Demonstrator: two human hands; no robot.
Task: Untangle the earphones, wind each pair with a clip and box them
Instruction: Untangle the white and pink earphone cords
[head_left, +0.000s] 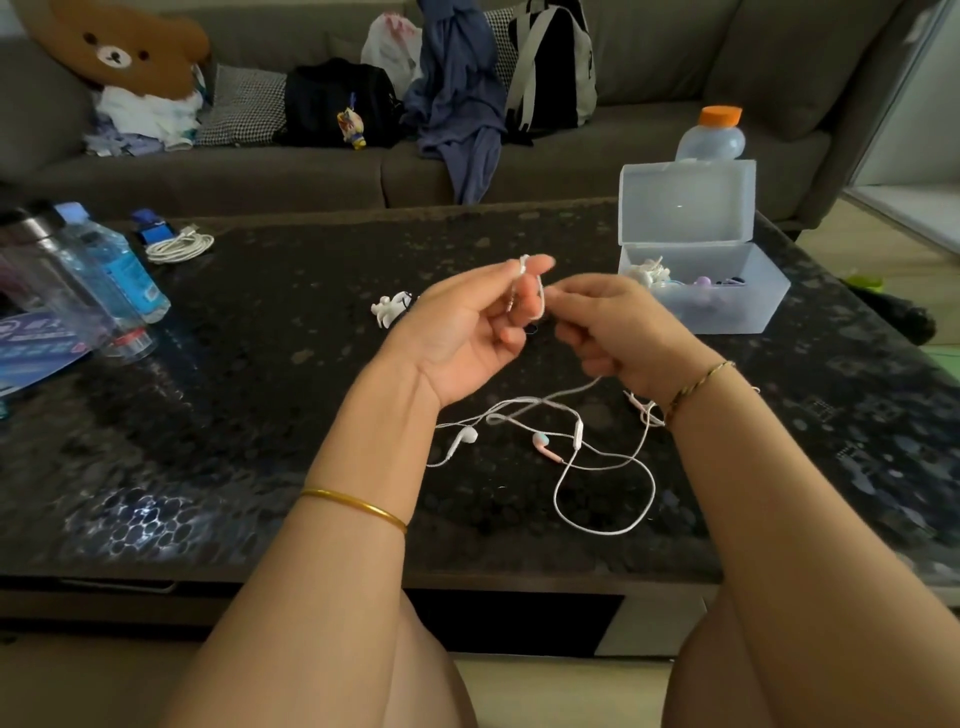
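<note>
A white earphone cable (602, 493) lies in loose loops on the dark table (260, 415), with a white earbud (464, 436) and a pink earbud (543, 441) among them. My left hand (467, 332) is raised above the table, palm up, with turns of the cable wound round its fingers. My right hand (618, 332) pinches the cable just beside those fingers, and the cable runs down from it to the table. A white clip (389, 309) lies behind my left hand. The clear plastic box (727, 306) stands open at the right, with a wound pair and small clips inside.
Water bottles (119, 270) and a dark flask (57, 280) stand at the table's left, near a coiled white charging cable (179, 247). An orange-capped bottle (711, 137) stands behind the box. A sofa (311, 176) piled with bags and clothes runs along the far side.
</note>
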